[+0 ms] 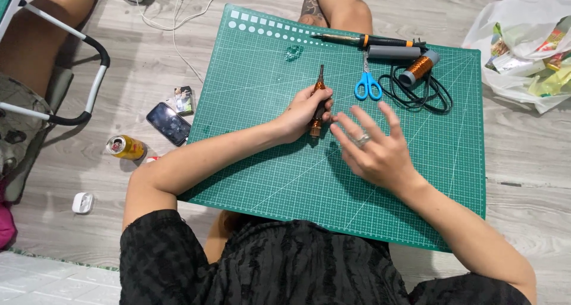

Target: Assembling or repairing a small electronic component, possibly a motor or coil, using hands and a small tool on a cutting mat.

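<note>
Near the middle of the frame, on a green cutting mat (250, 162) laid across the person's lap over a wood-look floor, the left hand (303, 112) closes its fingers around a small tool with an amber, see-through handle (316, 126) and a dark slim tip pointing toward the top of the frame. The right hand (375, 150) hovers just beside it with fingers spread and holding nothing, a ring on one finger. The tool looks light, stiff and smooth, so it may roll or slip; the thicker amber handle seems the best place to take hold, well away from the thin tip. Toward the upper right of the mat lie blue-handled scissors (368, 86), a soldering iron (372, 41) with its black cord, and a spool of copper wire (419, 68). At left on the floor sit a phone (169, 123) and a yellow can (125, 147).
</note>
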